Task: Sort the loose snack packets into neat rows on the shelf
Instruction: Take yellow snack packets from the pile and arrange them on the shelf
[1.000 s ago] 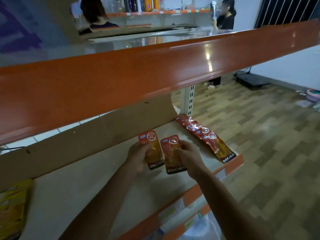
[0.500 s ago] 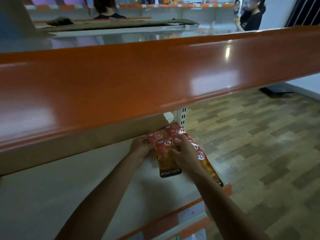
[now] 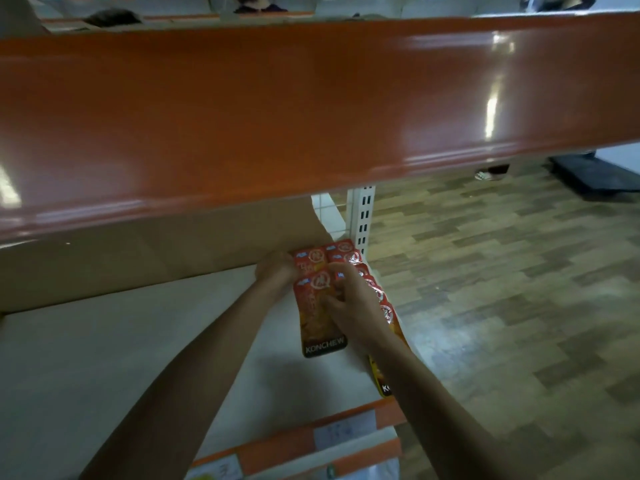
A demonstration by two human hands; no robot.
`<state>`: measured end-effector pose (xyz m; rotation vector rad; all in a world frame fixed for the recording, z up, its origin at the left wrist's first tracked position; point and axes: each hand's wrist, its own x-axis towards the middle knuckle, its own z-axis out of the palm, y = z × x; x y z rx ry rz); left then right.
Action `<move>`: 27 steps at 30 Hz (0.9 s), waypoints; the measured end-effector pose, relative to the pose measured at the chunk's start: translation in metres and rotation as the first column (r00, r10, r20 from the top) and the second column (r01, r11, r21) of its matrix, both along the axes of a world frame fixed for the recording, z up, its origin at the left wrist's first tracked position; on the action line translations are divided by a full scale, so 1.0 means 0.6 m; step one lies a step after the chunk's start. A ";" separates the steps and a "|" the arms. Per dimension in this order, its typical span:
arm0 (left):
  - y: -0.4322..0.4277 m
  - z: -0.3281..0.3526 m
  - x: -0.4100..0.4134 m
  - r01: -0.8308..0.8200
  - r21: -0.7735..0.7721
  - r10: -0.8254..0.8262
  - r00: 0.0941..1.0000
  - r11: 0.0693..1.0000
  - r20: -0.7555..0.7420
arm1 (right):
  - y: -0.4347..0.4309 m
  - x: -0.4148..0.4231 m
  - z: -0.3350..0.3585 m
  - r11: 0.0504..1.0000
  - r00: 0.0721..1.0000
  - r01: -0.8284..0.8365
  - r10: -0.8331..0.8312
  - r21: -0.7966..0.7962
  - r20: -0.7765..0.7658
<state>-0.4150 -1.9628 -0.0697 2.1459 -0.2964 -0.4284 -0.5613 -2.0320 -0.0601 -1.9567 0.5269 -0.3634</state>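
Shelf [image 3: 138, 341], back right corner: left hand [image 3: 277, 271] grips the rear packet [image 3: 311, 258]; right hand [image 3: 349, 306] pinches the front packet [image 3: 313, 327] overlapping it, beside the row [image 3: 387, 312] along the right edge.

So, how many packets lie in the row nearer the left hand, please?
2: rear packet in the left hand, front packet in the right hand; more may be hidden.

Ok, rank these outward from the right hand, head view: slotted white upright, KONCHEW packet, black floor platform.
1. KONCHEW packet: gripped by the right hand.
2. slotted white upright: close behind, slightly right.
3. black floor platform: far right, across the floor.
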 end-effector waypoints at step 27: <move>0.053 -0.001 -0.053 -0.019 -0.357 -0.093 0.951 0.934 -0.293 | -0.036 0.052 0.017 0.999 0.999 0.026 -0.027 -0.047 -0.026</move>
